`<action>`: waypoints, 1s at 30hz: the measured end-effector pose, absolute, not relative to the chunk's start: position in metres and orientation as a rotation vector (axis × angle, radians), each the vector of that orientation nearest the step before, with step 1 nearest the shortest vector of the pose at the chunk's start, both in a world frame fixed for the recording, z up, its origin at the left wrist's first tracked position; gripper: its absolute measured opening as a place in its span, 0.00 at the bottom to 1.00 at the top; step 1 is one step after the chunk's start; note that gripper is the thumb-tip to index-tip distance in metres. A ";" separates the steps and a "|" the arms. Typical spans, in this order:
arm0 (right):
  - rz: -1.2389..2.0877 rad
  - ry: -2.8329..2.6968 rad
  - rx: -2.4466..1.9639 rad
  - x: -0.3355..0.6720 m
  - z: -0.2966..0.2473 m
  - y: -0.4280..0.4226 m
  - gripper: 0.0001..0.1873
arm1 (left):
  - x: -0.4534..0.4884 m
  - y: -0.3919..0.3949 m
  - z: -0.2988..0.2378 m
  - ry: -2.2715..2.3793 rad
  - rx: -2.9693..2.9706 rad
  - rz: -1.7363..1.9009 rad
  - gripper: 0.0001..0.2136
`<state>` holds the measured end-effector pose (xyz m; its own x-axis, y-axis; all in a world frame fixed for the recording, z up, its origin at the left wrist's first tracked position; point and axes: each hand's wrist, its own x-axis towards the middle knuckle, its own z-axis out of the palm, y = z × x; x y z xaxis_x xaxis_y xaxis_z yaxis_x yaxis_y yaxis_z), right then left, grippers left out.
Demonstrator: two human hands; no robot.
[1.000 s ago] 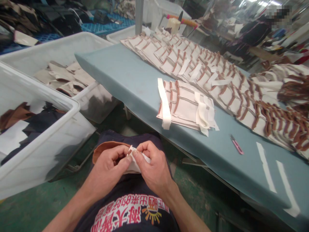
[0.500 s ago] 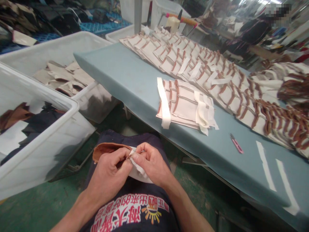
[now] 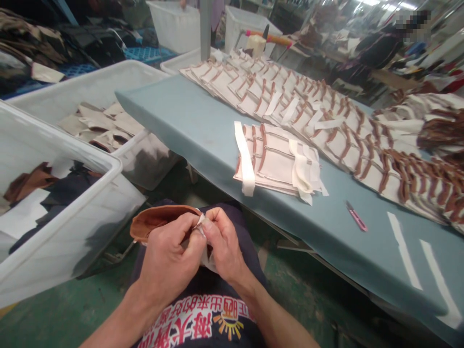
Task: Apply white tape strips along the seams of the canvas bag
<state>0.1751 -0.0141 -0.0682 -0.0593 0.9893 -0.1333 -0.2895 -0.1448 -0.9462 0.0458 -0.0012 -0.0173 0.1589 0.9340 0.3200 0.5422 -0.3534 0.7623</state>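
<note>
Over my lap I hold a brown and white sewn fabric piece [image 3: 154,219], its brown side showing to the left and a white part beneath my fingers. My left hand [image 3: 176,251] pinches its edge between thumb and forefinger. Right against it, my right hand [image 3: 223,241] is closed on the white edge of the same piece. The fingertips of both hands almost meet, and what lies between them is mostly hidden. On the table, a small stack of white pieces with brown edging [image 3: 275,164] lies with white strips across it.
The blue-green table [image 3: 203,130] slants across in front of me. Rows of overlapping white and brown pieces [image 3: 290,106] cover its far side. Pink-handled thread snips [image 3: 356,216] and loose white strips [image 3: 404,251] lie at right. White bins [image 3: 119,174] with fabric stand at left.
The fabric piece and both hands have shifted slightly; more of its brown side shows at left, and less white shows below my right hand. The view has tilted a little.
</note>
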 end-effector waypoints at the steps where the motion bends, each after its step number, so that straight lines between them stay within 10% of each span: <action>1: 1.523 -0.891 -1.044 0.175 -0.068 -0.014 0.27 | 0.045 -0.002 -0.018 1.395 1.988 1.074 0.14; 30: 1.345 -1.080 -1.078 0.203 -0.034 -0.023 0.26 | 0.031 0.015 0.018 0.874 1.531 0.772 0.10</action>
